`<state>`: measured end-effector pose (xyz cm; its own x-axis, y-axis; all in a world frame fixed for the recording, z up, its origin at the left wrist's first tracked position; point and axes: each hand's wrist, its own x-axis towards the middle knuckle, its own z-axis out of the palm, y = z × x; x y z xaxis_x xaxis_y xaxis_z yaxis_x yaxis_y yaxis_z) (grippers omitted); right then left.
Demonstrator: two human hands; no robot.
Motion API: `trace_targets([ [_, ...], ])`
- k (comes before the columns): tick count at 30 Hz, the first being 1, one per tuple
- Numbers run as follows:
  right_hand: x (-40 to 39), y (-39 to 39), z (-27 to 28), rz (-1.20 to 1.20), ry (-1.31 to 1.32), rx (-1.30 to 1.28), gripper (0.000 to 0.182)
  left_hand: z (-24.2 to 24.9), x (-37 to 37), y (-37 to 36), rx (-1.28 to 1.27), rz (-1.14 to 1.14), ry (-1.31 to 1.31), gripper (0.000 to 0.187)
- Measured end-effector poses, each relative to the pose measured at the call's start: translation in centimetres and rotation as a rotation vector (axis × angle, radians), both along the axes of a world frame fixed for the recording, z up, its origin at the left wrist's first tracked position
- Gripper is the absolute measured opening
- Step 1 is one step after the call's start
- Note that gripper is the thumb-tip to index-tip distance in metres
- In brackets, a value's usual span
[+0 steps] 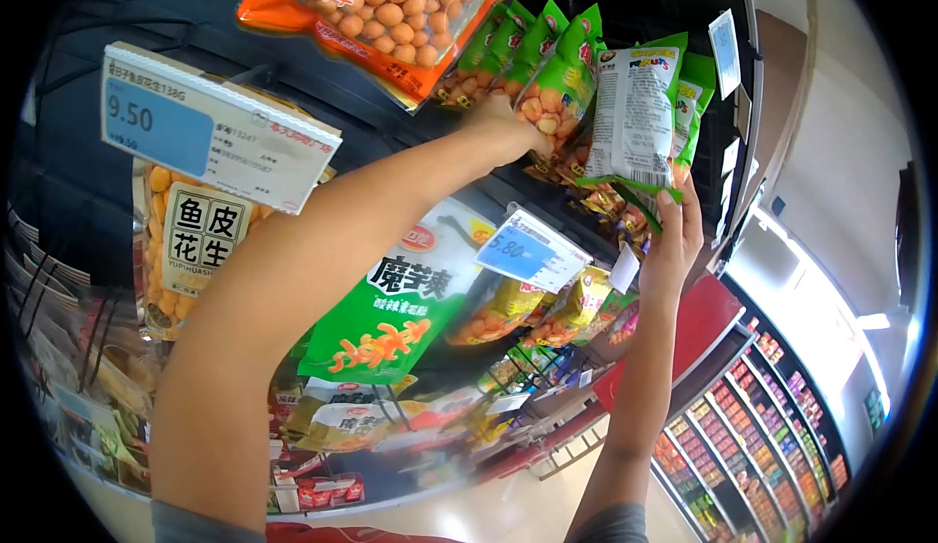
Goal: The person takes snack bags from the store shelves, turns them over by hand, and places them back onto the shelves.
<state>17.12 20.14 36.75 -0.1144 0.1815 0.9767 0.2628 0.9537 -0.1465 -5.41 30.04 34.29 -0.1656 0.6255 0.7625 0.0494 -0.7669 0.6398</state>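
Gripping the bottom edge of a glossy flat green-and-white peanut packet point(637, 113) with right hand point(672, 240), left hand point(503, 123) closed on hanging crinkly green packets point(557, 79) beside it, upper peg row.

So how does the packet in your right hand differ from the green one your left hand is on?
The packet in the right hand, a white-backed packet, shows its printed back and is held from below by its bottom edge. The green peanut packet under the left hand shows its front, with pictured nuts, and hangs in the row on the rack. Both are green-edged snack bags of similar size, roughly upright.
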Motion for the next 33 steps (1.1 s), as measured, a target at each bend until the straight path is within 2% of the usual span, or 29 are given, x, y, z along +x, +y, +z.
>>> trace_targets([
  [6,-0.7,-0.4,-0.3,-0.042,0.005,0.04,0.04,-0.7,-1.3,-8.3,0.048,0.338,0.019,0.049],
  [10,-0.8,-0.1,-0.3,-0.091,0.003,0.027,0.039,-1.6,-0.8,-8.8,0.301,0.057,0.021,0.039],
  [12,-0.6,0.0,-0.3,-0.101,0.024,-0.013,0.04,-2.5,-0.9,-8.8,0.352,0.052,0.085,0.042],
  [15,-0.6,0.3,-0.3,-0.075,0.052,-0.009,0.04,-3.3,-1.1,-8.0,0.447,0.053,0.084,0.056],
  [16,-0.6,0.4,-0.3,-0.083,0.061,-0.003,0.04,-3.4,-1.1,-7.8,0.469,0.043,0.085,0.056],
  [17,0.0,0.8,-0.1,-0.013,0.085,-0.017,0.032,-3.6,-1.1,-7.7,0.491,0.036,0.085,0.056],
  [20,0.1,1.0,0.0,0.047,0.116,-0.071,0.032,-4.1,-1.1,-7.2,0.589,0.048,0.081,0.055],
  [22,0.0,0.9,-0.1,0.073,0.106,-0.075,0.033,-4.3,-1.6,-7.9,0.548,-0.02,0.116,0.055],
  [25,-0.7,0.6,-0.3,0.085,0.103,-0.072,0.035,-4.4,-1.6,-7.0,0.639,-0.012,0.137,0.056],
  [28,-0.7,0.9,-0.3,0.074,0.089,-0.065,0.037,-4.4,-1.5,-6.8,0.602,0.068,0.207,0.057],
  [29,-0.6,0.9,-0.3,0.066,0.09,-0.058,0.038,-4.4,-1.1,-5.9,0.675,0.139,0.195,0.06],
  [32,-0.7,1.0,-0.3,0.051,0.096,-0.049,0.04,-4.3,-1.7,-6.9,0.481,0.052,0.315,0.061],
  [33,-0.6,1.0,-0.2,0.051,0.1,-0.055,0.041,-4.4,-1.7,-6.6,0.506,0.066,0.309,0.062],
])
